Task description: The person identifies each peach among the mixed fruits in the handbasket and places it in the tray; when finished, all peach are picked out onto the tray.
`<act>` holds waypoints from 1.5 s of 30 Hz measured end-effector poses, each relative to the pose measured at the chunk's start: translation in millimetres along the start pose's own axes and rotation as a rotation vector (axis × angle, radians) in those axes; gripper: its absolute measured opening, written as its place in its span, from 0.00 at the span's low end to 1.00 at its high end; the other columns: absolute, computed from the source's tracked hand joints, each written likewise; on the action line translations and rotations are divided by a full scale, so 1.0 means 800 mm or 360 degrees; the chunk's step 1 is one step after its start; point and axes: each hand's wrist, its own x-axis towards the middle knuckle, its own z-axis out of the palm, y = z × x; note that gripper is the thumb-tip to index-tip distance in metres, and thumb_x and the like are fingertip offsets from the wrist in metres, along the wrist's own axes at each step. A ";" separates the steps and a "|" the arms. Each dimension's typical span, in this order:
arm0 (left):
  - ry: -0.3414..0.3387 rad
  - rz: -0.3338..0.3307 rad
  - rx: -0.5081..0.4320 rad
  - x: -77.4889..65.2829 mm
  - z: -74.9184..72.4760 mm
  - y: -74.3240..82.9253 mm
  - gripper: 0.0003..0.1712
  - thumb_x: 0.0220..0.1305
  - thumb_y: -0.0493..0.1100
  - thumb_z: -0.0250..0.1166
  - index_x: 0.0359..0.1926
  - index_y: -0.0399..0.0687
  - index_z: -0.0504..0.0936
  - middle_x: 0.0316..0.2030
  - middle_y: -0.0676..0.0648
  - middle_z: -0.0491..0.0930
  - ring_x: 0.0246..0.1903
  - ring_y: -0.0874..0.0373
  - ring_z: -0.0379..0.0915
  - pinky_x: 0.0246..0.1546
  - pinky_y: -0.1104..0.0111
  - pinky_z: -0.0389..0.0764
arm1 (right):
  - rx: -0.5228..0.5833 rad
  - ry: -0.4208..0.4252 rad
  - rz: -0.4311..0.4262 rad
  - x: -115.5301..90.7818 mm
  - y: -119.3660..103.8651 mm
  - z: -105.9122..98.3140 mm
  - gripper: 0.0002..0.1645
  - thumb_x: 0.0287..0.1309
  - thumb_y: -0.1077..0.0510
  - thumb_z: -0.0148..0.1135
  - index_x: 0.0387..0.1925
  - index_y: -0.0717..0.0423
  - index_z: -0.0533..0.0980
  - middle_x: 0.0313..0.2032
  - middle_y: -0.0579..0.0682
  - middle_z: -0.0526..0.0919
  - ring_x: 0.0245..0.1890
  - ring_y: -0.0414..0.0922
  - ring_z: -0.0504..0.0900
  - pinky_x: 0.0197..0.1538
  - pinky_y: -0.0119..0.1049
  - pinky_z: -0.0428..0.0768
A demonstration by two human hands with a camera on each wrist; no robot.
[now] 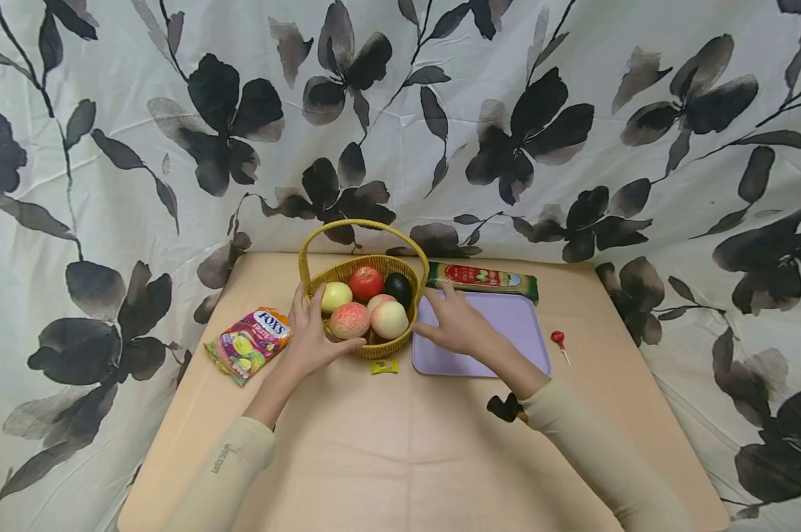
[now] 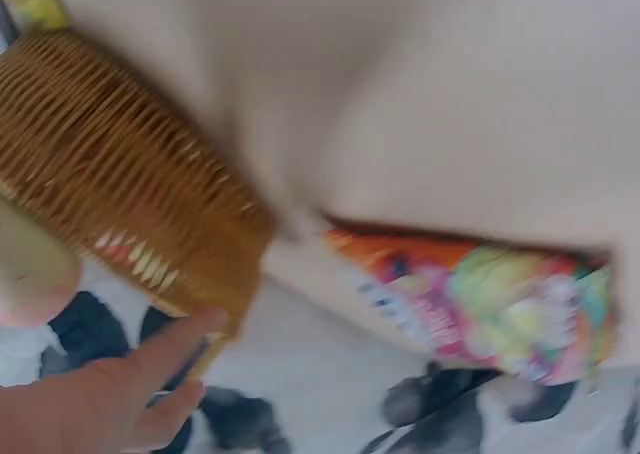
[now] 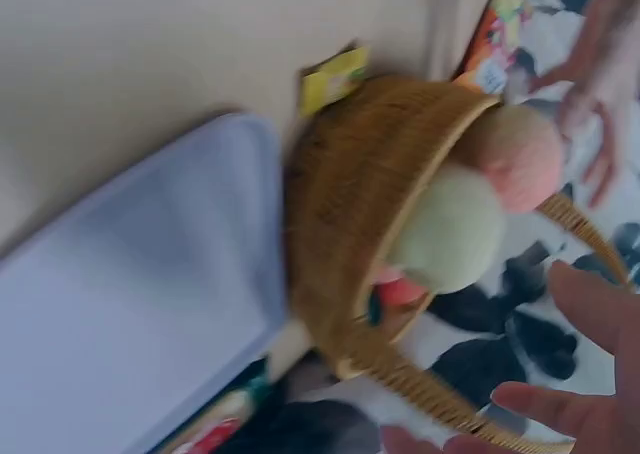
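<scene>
A yellow-brown wicker basket (image 1: 367, 350) with a tall arched handle stands at the back middle of the table. It holds several fruits, among them a red one (image 1: 366, 283), a yellow-green one (image 1: 336, 296), a dark avocado-like one (image 1: 398, 290) and a speckled peach (image 1: 350, 321). At its left side is my left hand (image 1: 310, 336), thumb and fingers spread, with fingertips right at the rim in the left wrist view. My right hand (image 1: 457, 321) is at the right side, fingers spread near the handle's base and partly over the lavender tray (image 1: 480, 367).
Left of the basket lies a Fox's candy bag (image 1: 250, 343). A small yellow wrapped sweet (image 1: 384, 366) is just in front of the basket. A long green and red packet (image 1: 483, 278) lies behind the tray, and a red lollipop (image 1: 558, 338) to its right. Floral cloth (image 1: 427, 148) hangs behind.
</scene>
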 end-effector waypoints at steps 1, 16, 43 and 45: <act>-0.0013 -0.0015 -0.0043 -0.002 0.001 -0.007 0.76 0.48 0.71 0.79 0.84 0.57 0.38 0.82 0.37 0.23 0.80 0.28 0.26 0.71 0.24 0.55 | -0.0006 0.0009 -0.0045 0.002 -0.007 -0.002 0.44 0.65 0.39 0.69 0.75 0.54 0.66 0.74 0.67 0.63 0.67 0.66 0.75 0.55 0.62 0.86; -0.0167 -0.0202 -0.0347 -0.001 0.032 -0.061 0.80 0.49 0.71 0.79 0.84 0.50 0.34 0.81 0.30 0.39 0.78 0.30 0.48 0.74 0.34 0.61 | 0.0006 -0.0247 -0.0399 0.058 -0.104 0.009 0.44 0.61 0.48 0.76 0.73 0.54 0.68 0.65 0.65 0.72 0.53 0.55 0.82 0.56 0.49 0.87; -0.0229 -0.0213 -0.0415 0.014 0.030 -0.069 0.80 0.47 0.70 0.81 0.83 0.44 0.38 0.80 0.31 0.46 0.80 0.33 0.45 0.78 0.35 0.54 | -0.0207 -0.0178 -0.0433 0.103 -0.118 0.074 0.33 0.59 0.54 0.77 0.65 0.50 0.76 0.57 0.59 0.77 0.49 0.52 0.83 0.51 0.43 0.87; -0.0224 -0.0211 -0.0428 0.013 0.031 -0.070 0.80 0.47 0.70 0.81 0.83 0.43 0.39 0.80 0.30 0.46 0.80 0.32 0.45 0.77 0.35 0.54 | -0.0176 -0.0181 -0.0430 0.105 -0.115 0.075 0.34 0.59 0.53 0.77 0.66 0.50 0.76 0.58 0.58 0.77 0.49 0.51 0.83 0.52 0.42 0.87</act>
